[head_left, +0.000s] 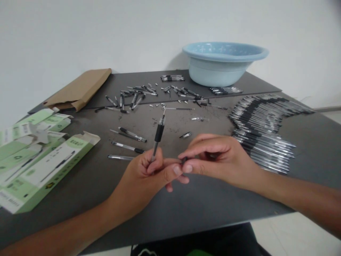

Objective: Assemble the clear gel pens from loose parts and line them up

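Note:
My left hand (145, 177) is closed around a gel pen (159, 133) with a black rubber grip, its bare metal tip pointing up. Between the thumb and fingertips of my right hand (221, 158) is a small dark piece (184, 160), mostly covered, so its kind is unclear. The fingertips of both hands meet at this piece. Just beyond the left hand, several loose pens (128, 146) lie on the table. A short clear-and-black pen part (185, 134) rests beyond my right fingers.
A large stack of pens (263, 149) covers the right side. A light blue basin (221, 67) stands at the back, near small pen bundles (172, 78). Scattered pen parts (135, 99) lie mid-table. Green-and-white boxes (53, 170) and a brown paper envelope (80, 85) occupy the left.

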### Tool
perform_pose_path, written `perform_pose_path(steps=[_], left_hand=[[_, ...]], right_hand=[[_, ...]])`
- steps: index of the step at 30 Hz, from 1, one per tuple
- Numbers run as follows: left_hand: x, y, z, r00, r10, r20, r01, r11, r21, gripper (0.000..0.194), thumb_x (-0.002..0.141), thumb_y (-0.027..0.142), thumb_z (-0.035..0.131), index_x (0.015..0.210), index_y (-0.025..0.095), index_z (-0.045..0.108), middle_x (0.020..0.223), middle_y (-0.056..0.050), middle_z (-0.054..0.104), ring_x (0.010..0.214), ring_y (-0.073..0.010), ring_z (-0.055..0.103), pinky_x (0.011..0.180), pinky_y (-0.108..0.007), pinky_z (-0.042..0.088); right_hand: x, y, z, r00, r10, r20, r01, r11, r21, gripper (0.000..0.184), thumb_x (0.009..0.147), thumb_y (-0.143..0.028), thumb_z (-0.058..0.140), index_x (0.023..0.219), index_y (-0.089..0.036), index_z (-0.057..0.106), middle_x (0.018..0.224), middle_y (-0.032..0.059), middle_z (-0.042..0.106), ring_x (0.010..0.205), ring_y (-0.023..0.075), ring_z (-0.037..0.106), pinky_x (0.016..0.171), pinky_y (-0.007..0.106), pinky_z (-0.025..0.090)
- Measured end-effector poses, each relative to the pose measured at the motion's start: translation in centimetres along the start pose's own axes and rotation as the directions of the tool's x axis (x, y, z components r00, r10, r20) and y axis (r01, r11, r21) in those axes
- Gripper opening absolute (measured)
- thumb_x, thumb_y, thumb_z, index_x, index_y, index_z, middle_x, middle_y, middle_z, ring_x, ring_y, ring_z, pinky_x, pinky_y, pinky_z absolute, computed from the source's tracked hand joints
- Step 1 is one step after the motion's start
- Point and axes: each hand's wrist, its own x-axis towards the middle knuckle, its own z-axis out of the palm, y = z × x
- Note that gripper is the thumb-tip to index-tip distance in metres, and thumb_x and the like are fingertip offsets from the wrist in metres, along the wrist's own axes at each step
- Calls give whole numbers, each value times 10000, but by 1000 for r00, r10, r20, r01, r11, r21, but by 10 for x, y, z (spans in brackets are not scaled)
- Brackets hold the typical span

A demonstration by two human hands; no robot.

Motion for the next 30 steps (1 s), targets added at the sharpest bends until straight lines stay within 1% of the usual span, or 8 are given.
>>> perform_pose_path(steps=[2,5,8,12,15,20,27,30], left_hand=[[-1,-2,0,1000,-6,7,6,1000,-9,628,861,395,862,640,223,300,715,-2,779,696,-183,785,546,-198,533],[-6,-9,-3,999,25,46,-25,1000,1,574,897,555,798,670,209,400,907,-74,839,759,-208,808,549,-210,544],[-11,-19,-8,985,49,163,-57,997,45,571,1001,701,553,765,183,598,730,-72,783,586,-176,742,506,-225,494],[-16,-29,-14,988,-35,151,30,999,39,679,1001,760,416,642,197,540,500,-7,579,413,-114,517,459,-234,387],[-17,-32,-15,991,-67,112,60,996,61,653,987,765,421,642,218,501,477,32,474,397,-106,384,413,-239,304],[-17,-30,-18,992,17,127,-47,969,243,680,1076,641,324,574,214,492,514,21,417,426,-117,349,423,-270,280],[-20,-29,-19,992,27,123,-56,968,243,616,1085,591,403,599,230,515,483,13,465,422,-131,343,426,-273,278],[-20,-26,-19,992,34,123,-60,974,217,605,1075,621,409,633,229,534,513,8,503,454,-139,410,450,-263,340]], right_hand=[[0,-3,-1,1000,6,0,-6,1000,20,174,864,-300,852,1027,-239,859,887,44,805,746,133,720,623,237,559],[1,-8,-7,992,94,-81,-92,995,28,164,875,-335,839,1005,-237,862,765,17,777,577,98,630,484,205,466],[1,-14,-17,966,164,-200,-160,986,36,180,885,-387,827,1012,-263,860,680,-16,723,474,60,492,413,183,358],[0,-20,-26,948,112,-298,-104,994,44,196,902,-423,807,1042,-295,855,676,-21,698,481,69,469,420,191,354],[-2,-21,-26,943,38,-331,-42,999,-4,172,897,-401,816,1034,-307,860,722,-9,737,489,74,456,418,205,331],[-4,-23,-24,932,24,-361,-35,999,-25,143,872,-369,847,1010,-334,866,727,-18,767,490,72,466,414,205,324],[-3,-27,-25,911,25,-412,-37,999,-22,122,853,-417,858,943,-337,869,618,-22,672,491,85,465,411,209,339],[-5,-28,-29,911,-23,-413,-14,996,-86,113,858,-414,854,933,-329,864,614,-18,677,480,85,481,412,212,359]])
